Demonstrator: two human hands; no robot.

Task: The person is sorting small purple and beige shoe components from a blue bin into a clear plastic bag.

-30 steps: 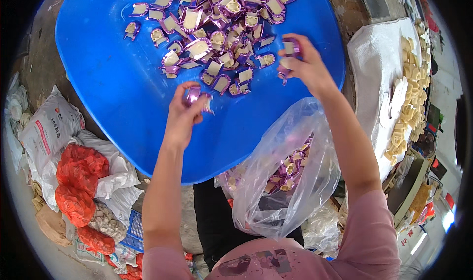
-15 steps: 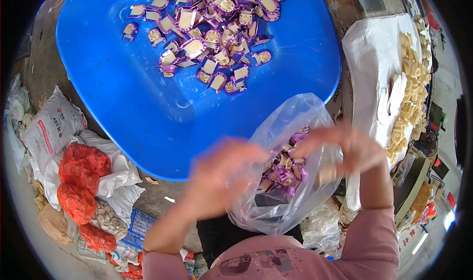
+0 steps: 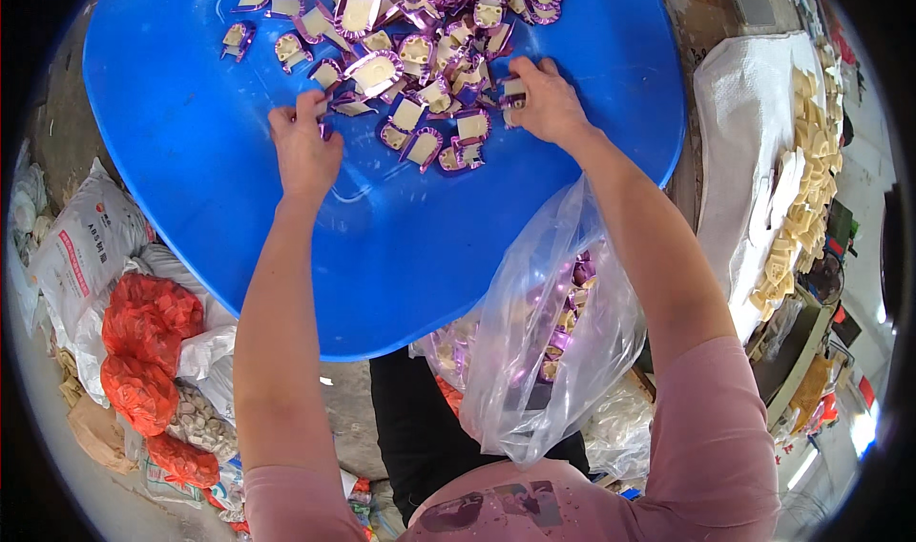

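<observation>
Small arch-shaped cream plastic pieces with shiny purple edges [image 3: 374, 72] lie heaped in a large blue plastic tub [image 3: 410, 256]. At the left edge of the heap, my left hand [image 3: 307, 151] has its fingers curled round one purple-edged piece, mostly hidden by them. On the heap's right side my right hand [image 3: 549, 108] pinches another such piece [image 3: 513, 90] between thumb and fingers. Below my right forearm a clear plastic bag [image 3: 515, 351] stands by my lap, against the tub's near rim, with more purple-edged pieces inside.
At the left are a white printed sack [image 3: 91, 241] and red plastic bags [image 3: 148, 323]. To the right of the tub, a white woven sack [image 3: 744, 113] lies beside a pile of cream plastic pieces [image 3: 811, 170]. My dark-trousered leg [image 3: 410, 408] is below the tub.
Both hands have moved from the clear bag up to the heap in the tub and now grip pieces there. The bag's mouth has sagged, and the view has shifted slightly.
</observation>
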